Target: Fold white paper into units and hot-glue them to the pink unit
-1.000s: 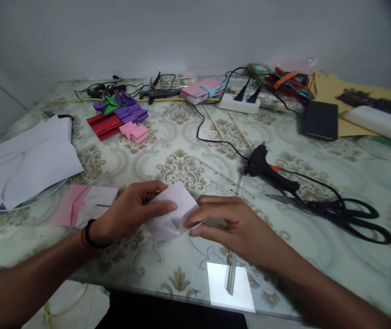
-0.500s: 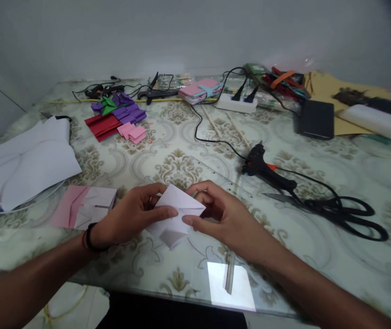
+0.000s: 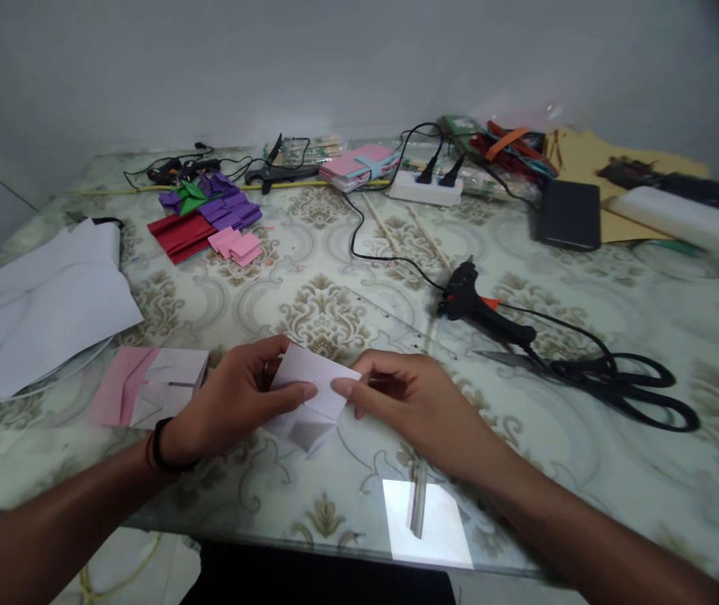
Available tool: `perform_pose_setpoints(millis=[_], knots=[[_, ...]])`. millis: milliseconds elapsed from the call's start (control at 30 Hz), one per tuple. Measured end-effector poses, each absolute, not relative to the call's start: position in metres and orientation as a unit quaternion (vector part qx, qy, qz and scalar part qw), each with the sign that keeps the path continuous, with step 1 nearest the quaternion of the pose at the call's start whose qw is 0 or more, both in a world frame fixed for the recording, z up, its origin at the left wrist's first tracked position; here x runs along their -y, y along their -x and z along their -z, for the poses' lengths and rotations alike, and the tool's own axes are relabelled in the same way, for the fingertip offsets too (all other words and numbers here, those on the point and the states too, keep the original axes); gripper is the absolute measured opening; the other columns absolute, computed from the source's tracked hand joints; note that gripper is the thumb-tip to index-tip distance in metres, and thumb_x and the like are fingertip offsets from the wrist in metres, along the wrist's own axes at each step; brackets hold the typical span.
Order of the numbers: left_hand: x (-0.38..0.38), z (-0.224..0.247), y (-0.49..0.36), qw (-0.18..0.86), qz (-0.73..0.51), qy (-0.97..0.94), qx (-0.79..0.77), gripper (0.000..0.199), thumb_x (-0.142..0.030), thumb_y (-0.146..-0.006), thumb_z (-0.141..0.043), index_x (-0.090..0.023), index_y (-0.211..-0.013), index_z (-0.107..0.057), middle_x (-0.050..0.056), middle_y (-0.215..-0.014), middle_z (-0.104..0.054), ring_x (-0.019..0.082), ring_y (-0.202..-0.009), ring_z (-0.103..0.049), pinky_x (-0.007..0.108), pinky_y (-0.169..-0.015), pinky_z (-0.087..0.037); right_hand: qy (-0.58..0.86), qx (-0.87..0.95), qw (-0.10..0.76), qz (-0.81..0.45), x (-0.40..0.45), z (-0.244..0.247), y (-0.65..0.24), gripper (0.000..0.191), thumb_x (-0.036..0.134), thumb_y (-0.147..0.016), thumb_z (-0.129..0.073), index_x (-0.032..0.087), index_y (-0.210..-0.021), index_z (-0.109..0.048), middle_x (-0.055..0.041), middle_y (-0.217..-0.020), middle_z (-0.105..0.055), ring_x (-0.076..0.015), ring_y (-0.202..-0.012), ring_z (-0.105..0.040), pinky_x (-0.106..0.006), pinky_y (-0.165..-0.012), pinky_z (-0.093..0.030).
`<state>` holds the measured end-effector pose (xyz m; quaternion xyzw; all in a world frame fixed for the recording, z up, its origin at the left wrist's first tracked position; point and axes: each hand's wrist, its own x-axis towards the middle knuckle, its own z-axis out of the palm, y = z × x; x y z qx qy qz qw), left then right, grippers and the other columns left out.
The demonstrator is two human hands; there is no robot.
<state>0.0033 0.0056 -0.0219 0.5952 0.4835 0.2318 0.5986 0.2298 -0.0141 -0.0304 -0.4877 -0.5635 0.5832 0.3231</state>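
Observation:
A folded white paper (image 3: 318,374) is held between both hands above the patterned table, its lower folds hanging toward the front edge. My left hand (image 3: 249,391) grips its left side, thumb lying on top and fingers behind. At the right corner, my right hand (image 3: 397,386) pinches the paper between thumb and fingers. Left of my left hand lies a pink folded paper (image 3: 121,386) with a white folded paper (image 3: 174,378) over it.
A glue gun (image 3: 482,311) and black scissors (image 3: 611,382) lie to the right. White sheets (image 3: 50,302) are at the left. Red (image 3: 183,234), purple (image 3: 233,208) and pink (image 3: 239,245) folded papers sit behind. A power strip (image 3: 426,188) stands near the wall.
My right fingers have moved from the paper's back edge to pinch its right corner. The paper has turned and tilted slightly. The whole view has shifted a little.

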Motion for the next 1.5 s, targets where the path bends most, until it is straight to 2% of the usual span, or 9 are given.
perform_pose_setpoints(millis=[233, 400, 600, 833, 967, 1167, 1267, 1400, 1500], knots=[[-0.005, 0.019, -0.006, 0.581, -0.218, -0.622, -0.477, 0.032, -0.043, -0.084, -0.078, -0.016, -0.097, -0.068, 0.001, -0.080, -0.068, 0.014, -0.069, -0.061, 0.021, -0.058, -0.048, 0.483, 0.573, 0.324, -0.577, 0.015, 0.031, -0.229, 0.037, 0.046, -0.086, -0.075, 0.019, -0.066, -0.061, 0.0041, -0.058, -0.054, -0.0097, -0.054, -0.044, -0.024, -0.050, -0.032], [-0.005, 0.020, -0.004, 0.567, -0.232, -0.621, -0.489, 0.032, -0.043, -0.084, -0.078, -0.016, -0.098, -0.068, 0.001, -0.079, -0.067, 0.013, -0.068, -0.059, 0.020, -0.056, -0.044, 0.473, 0.590, 0.340, -0.559, 0.015, 0.026, -0.231, 0.032, 0.044, -0.092, -0.070, 0.019, -0.072, -0.066, 0.0021, -0.062, -0.060, -0.0111, -0.057, -0.049, -0.025, -0.053, -0.037], [-0.006, 0.017, -0.003, 0.557, -0.174, -0.652, -0.484, 0.027, -0.035, -0.081, -0.078, -0.017, -0.099, -0.070, -0.003, -0.071, -0.060, 0.010, -0.059, -0.050, 0.018, -0.050, -0.037, 0.476, 0.628, 0.336, -0.517, 0.017, 0.027, -0.228, 0.032, 0.040, -0.094, -0.064, 0.019, -0.071, -0.066, 0.0006, -0.064, -0.060, -0.0127, -0.061, -0.050, -0.025, -0.056, -0.040], [-0.004, 0.015, -0.005, 0.556, -0.202, -0.637, -0.495, 0.032, -0.040, -0.080, -0.081, -0.019, -0.102, -0.070, -0.003, -0.072, -0.063, 0.011, -0.060, -0.052, 0.019, -0.051, -0.039, 0.466, 0.610, 0.363, -0.529, 0.016, 0.028, -0.229, 0.025, 0.039, -0.092, -0.067, 0.019, -0.077, -0.066, 0.0008, -0.069, -0.063, -0.0127, -0.064, -0.054, -0.026, -0.059, -0.042], [-0.006, 0.010, -0.006, 0.551, -0.140, -0.679, -0.465, 0.023, -0.040, -0.084, -0.077, -0.018, -0.092, -0.076, -0.002, -0.074, -0.065, 0.011, -0.065, -0.053, 0.019, -0.056, -0.038, 0.459, 0.656, 0.339, -0.494, 0.016, 0.028, -0.230, 0.023, 0.032, -0.093, -0.066, 0.019, -0.074, -0.065, 0.0018, -0.067, -0.062, -0.0118, -0.063, -0.054, -0.025, -0.057, -0.040], [-0.004, 0.016, -0.006, 0.536, -0.181, -0.653, -0.503, 0.035, -0.048, -0.090, -0.069, -0.014, -0.082, -0.076, 0.000, -0.072, -0.064, 0.012, -0.065, -0.051, 0.022, -0.056, -0.036, 0.467, 0.622, 0.354, -0.519, 0.017, 0.029, -0.227, 0.017, 0.032, -0.093, -0.067, 0.019, -0.082, -0.068, 0.0009, -0.073, -0.066, -0.0127, -0.068, -0.058, -0.026, -0.063, -0.045], [-0.002, 0.017, -0.009, 0.547, -0.160, -0.673, -0.472, 0.033, -0.044, -0.091, -0.067, -0.014, -0.076, -0.069, -0.002, -0.068, -0.056, 0.011, -0.063, -0.046, 0.022, -0.056, -0.034, 0.456, 0.592, 0.362, -0.558, 0.018, 0.031, -0.225, 0.013, 0.029, -0.091, -0.068, 0.019, -0.082, -0.067, 0.0007, -0.076, -0.066, -0.0130, -0.071, -0.059, -0.026, -0.066, -0.047], [0.000, 0.016, -0.011, 0.514, -0.095, -0.732, -0.438, 0.040, -0.040, -0.089, -0.068, -0.015, -0.062, -0.051, -0.006, -0.059, -0.038, 0.008, -0.057, -0.034, 0.023, -0.052, -0.026, 0.429, 0.582, 0.354, -0.593, 0.021, 0.034, -0.222, 0.008, 0.024, -0.088, -0.068, 0.019, -0.082, -0.067, 0.0015, -0.075, -0.066, -0.0124, -0.070, -0.059, -0.026, -0.067, -0.048], [0.002, 0.013, -0.011, 0.489, -0.094, -0.759, -0.419, 0.040, -0.038, -0.091, -0.066, -0.015, -0.062, -0.051, -0.007, -0.058, -0.039, 0.008, -0.056, -0.036, 0.022, -0.053, -0.027, 0.425, 0.586, 0.349, -0.595, 0.023, 0.034, -0.222, 0.006, 0.019, -0.086, -0.067, 0.019, -0.080, -0.066, 0.0024, -0.074, -0.065, -0.0121, -0.069, -0.058, -0.026, -0.066, -0.048]])
